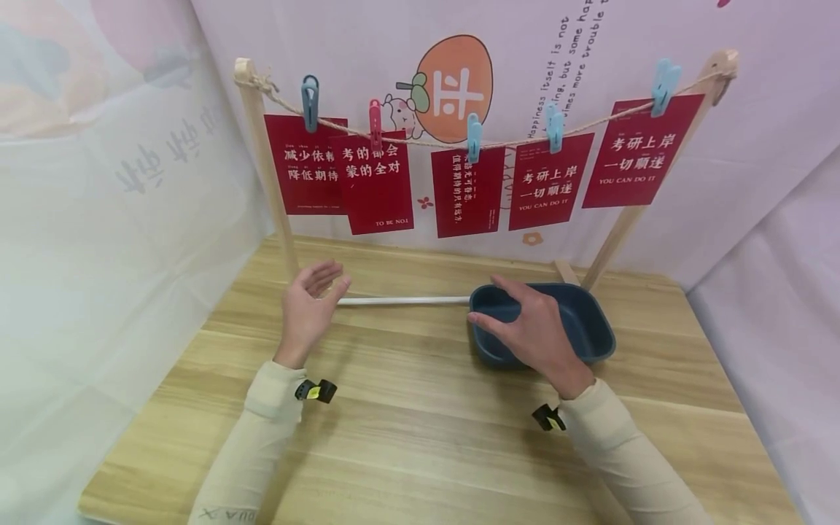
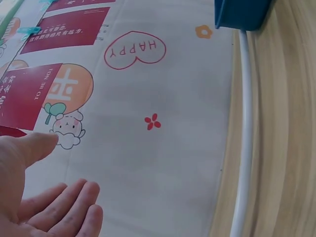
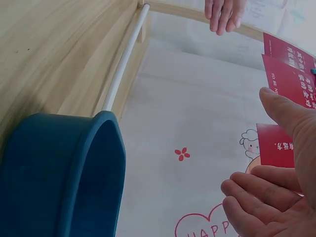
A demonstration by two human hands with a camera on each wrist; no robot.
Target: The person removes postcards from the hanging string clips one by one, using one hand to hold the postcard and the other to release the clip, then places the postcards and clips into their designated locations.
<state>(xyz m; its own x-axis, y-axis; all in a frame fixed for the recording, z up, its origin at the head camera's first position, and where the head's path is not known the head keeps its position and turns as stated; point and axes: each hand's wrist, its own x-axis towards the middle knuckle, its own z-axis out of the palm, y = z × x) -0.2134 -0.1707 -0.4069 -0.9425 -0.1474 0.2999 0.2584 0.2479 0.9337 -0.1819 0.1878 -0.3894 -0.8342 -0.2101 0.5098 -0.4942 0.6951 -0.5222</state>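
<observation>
My left hand is raised near the left post, thumb apart from the fingers, holding nothing. Over the near left rim of a dark blue basin hovers my right hand, its palm facing inward and nothing in its grasp. Beyond the hands, several red cards hang on a twine line. A dark blue clothespin is by the leftmost card, and a red clothespin is at the card beside it. Light blue clothespins are at the middle and right cards.
Wooden posts at left and right carry the twine, joined low down by a white rod that runs behind the basin. Under everything lies a wood-grain table. A printed white cloth stands behind and at the sides.
</observation>
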